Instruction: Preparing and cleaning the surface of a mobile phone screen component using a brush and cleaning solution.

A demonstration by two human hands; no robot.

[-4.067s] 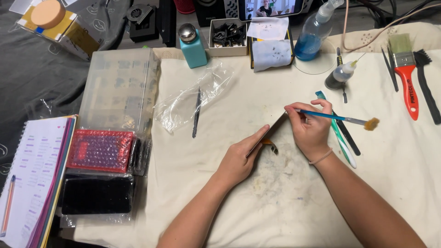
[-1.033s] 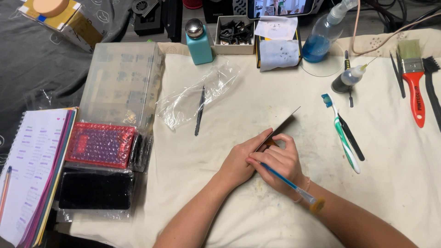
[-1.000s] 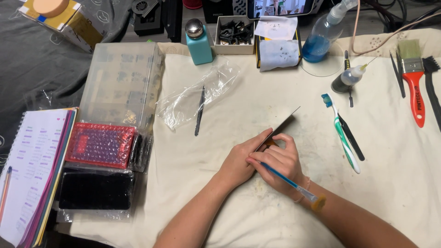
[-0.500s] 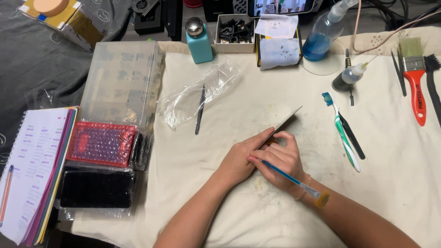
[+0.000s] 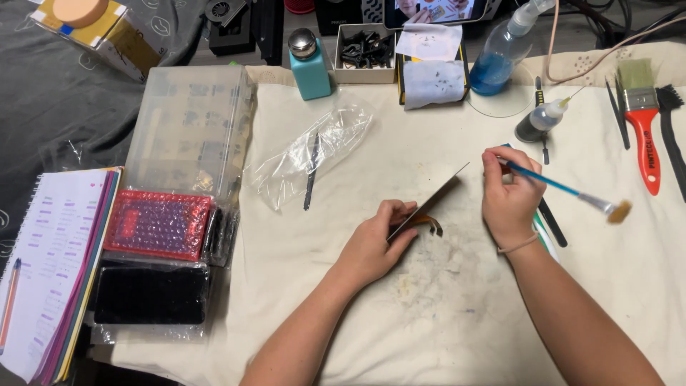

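Gripping thin panel (image 5: 429,200) edgewise, left hand (image 5: 375,243); right hand (image 5: 509,196) pinching brush (image 5: 572,191).

Red bubble-wrap packet (image 5: 157,224), far-edge screen (image 5: 436,10)

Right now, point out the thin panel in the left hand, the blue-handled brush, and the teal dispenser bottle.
thin panel (image 5: 437,194), head view, middle of its raised edge
blue-handled brush (image 5: 557,186), head view, mid-handle
teal dispenser bottle (image 5: 311,73), head view, body
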